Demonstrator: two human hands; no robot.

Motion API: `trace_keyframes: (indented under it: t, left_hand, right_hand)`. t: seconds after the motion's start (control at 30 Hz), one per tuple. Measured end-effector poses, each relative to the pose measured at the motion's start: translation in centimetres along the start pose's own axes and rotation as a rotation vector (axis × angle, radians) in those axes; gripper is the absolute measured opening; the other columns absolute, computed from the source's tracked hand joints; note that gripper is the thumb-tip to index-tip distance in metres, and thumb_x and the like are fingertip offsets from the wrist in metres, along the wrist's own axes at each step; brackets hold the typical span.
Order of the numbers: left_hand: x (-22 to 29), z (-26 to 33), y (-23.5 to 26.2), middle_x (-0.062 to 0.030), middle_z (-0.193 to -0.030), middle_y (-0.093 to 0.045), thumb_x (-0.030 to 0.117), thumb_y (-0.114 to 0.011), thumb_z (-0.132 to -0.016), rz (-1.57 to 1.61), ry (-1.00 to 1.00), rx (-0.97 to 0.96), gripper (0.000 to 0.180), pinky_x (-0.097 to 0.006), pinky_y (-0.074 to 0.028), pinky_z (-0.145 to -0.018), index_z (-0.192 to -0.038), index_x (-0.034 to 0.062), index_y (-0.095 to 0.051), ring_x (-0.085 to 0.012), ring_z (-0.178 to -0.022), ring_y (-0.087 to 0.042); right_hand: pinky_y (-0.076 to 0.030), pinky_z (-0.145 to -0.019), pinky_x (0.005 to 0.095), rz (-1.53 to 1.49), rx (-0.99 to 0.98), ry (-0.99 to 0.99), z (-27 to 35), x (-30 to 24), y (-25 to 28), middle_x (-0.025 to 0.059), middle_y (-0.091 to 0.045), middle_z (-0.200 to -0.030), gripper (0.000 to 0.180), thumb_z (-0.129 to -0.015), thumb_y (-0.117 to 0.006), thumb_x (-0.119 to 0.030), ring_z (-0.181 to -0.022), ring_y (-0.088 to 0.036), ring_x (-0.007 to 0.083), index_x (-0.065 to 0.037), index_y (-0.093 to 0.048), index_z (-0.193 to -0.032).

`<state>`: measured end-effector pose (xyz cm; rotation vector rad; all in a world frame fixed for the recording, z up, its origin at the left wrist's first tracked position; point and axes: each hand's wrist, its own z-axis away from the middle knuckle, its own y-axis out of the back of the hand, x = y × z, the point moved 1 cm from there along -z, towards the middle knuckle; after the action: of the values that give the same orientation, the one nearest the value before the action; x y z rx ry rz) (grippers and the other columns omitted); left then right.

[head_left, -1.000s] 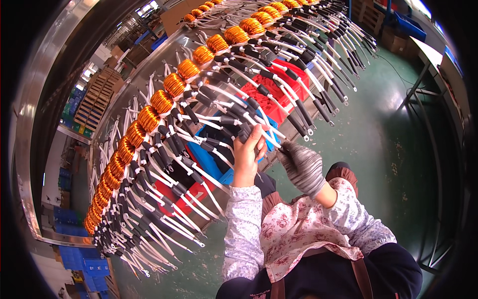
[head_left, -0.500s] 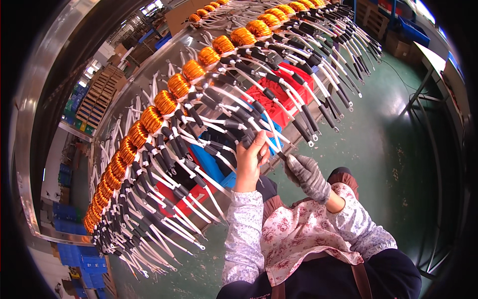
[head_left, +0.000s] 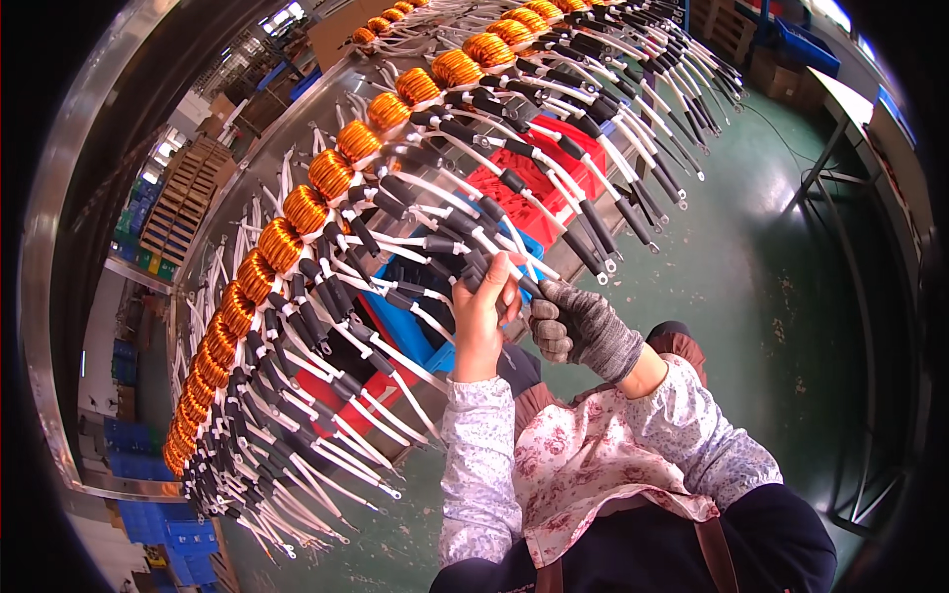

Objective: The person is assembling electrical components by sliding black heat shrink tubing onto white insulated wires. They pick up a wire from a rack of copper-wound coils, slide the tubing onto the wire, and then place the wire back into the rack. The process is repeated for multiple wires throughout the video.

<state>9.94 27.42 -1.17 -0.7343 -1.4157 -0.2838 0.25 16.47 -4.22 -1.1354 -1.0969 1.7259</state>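
A long row of copper-wound ring coils [head_left: 331, 174] lies on the metal table, with white leads [head_left: 376, 457] hanging over its near edge. Black sleeves [head_left: 585, 251] cover parts of many leads, and ring lugs show at their ends. My bare left hand [head_left: 478, 326] is closed, with short black sleeve pieces [head_left: 475, 265] showing at its thumb and fingers, beside a white lead. Just to its right, my right hand [head_left: 593, 334], in a grey glove, pinches the end of that white lead [head_left: 521, 281]. The glove hides the lead's tip.
Below the leads stand a red bin [head_left: 554, 163], a blue bin [head_left: 420, 331] and another red bin [head_left: 341, 420]. A metal-legged table [head_left: 840, 104] is at the far right. Wooden pallets [head_left: 185, 203] and blue crates [head_left: 183, 534] stand at the left.
My gloved right hand has moved left and up along the lead, nearer my left hand, its fingers now curled. The left hand keeps its grip. The whole view has shifted slightly.
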Motion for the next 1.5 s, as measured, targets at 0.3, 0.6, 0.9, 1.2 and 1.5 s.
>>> trace_keyframes:
  t: [0.3, 0.6, 0.9, 1.2, 1.5]
  left_hand:
    - [0.1, 3.3, -0.9, -0.0003, -0.056, -0.044, 0.049, -0.039, -0.095, 0.197, -0.106, -0.127, 0.047, -0.020, -0.025, -0.038, -0.108, 0.0050, -0.048, -0.0061, -0.040, -0.036]
    - [1.8, 3.7, -4.8, 0.0003, -0.064, -0.056, 0.028, -0.048, -0.096, -0.150, -0.081, -0.149, 0.028, -0.018, -0.030, -0.041, -0.110, 0.0046, -0.054, -0.0040, -0.043, -0.043]
    - [2.2, 1.5, -4.9, -0.0056, -0.089, -0.064, 0.021, -0.050, -0.095, -0.252, -0.156, -0.087, 0.023, -0.019, -0.035, -0.042, -0.106, 0.0017, -0.058, -0.0037, -0.045, -0.046]
    - [0.2, 1.6, -2.9, -0.0051, -0.073, -0.063, 0.019, -0.052, -0.094, -0.667, -0.228, 0.010, 0.018, -0.019, -0.034, -0.039, -0.098, 0.0022, -0.058, -0.0038, -0.043, -0.045]
    - [-0.6, 0.8, 0.5, -0.0111, -0.085, -0.067, 0.036, -0.049, -0.094, -0.471, -0.037, 0.067, 0.039, -0.018, -0.030, -0.035, -0.107, 0.0001, -0.057, -0.0044, -0.040, -0.044]
  right_hand:
    - [-0.049, -0.073, 0.0322, 1.456, 0.650, 1.273, 5.9, -0.1, -3.2, 0.0111, -0.063, -0.089, 0.025, -0.081, -0.067, -0.022, -0.084, -0.062, 0.0223, -0.003, -0.064, -0.097]
    - [-0.047, -0.078, 0.0334, 1.467, 0.504, 1.386, 4.5, 0.0, -4.3, 0.0118, -0.062, -0.097, 0.015, -0.070, -0.073, -0.006, -0.088, -0.059, 0.0243, -0.002, -0.065, -0.082]
    - [-0.047, -0.058, 0.0226, 0.619, 0.297, 0.931, 7.8, -2.3, 1.7, 0.0070, -0.063, -0.079, 0.021, -0.081, -0.065, -0.014, -0.068, -0.061, 0.0131, 0.003, -0.059, -0.091]
    - [-0.038, -0.046, 0.0214, 0.550, 0.394, 0.395, 2.1, -0.4, 9.6, -0.0017, -0.054, -0.064, 0.034, -0.089, -0.059, -0.037, -0.051, -0.047, 0.0066, -0.005, -0.066, -0.097]
    - [-0.041, -0.054, 0.0222, 0.674, 0.177, 0.549, 5.3, -0.7, 3.0, -0.0020, -0.054, -0.067, 0.037, -0.090, -0.057, -0.035, -0.058, -0.049, 0.0066, -0.003, -0.065, -0.107]
